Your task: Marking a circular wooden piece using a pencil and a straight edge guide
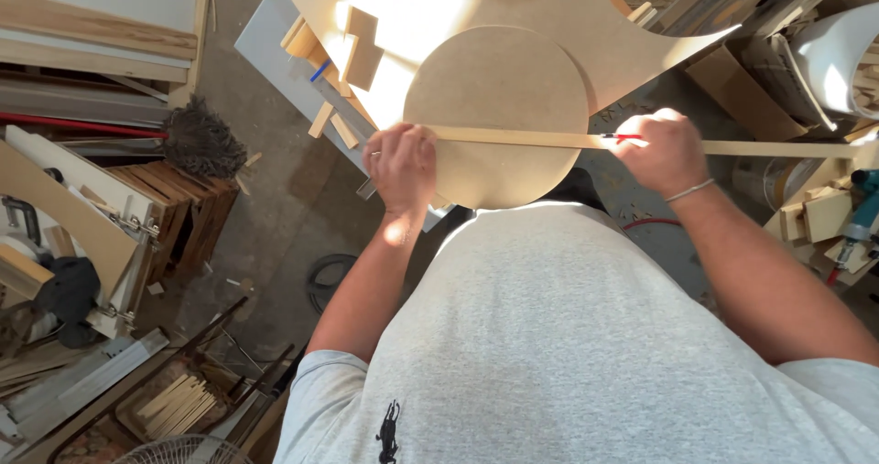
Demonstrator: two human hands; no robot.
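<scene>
1. Far to the left of the round board (499,107) lean stacked planks and panels (82,34), with a red rod (73,124) running along under them.
2. Nearer the round board, still on its left, a dark bushy brush head (201,139) rests on a slatted wooden crate (183,212).
3. Below and left of the round board, on the concrete floor (284,208), lies a bundle of thin wooden sticks (179,404).
4. Just upper left of the round board, small wood offcuts (352,48) lie on a large cut sheet (458,2) that passes beneath it.
5. The left hand (401,165) sits at the round board's left edge, fingers curled down and pressing the end of a long thin wooden strip (522,138) flat against it.
6. The round board, a pale fibreboard disc, lies in front of the person's chest, on the large cut sheet.
7. The wooden strip crosses the round board below its middle and runs on past its right edge.
8. The right hand (667,151), just off the round board's right edge, is closed around a red pencil (623,137) whose tip meets the strip; a thin bracelet (689,190) circles the wrist.
9. Far right of the round board stand a white bucket (838,57) and a teal power tool (861,210).
</scene>
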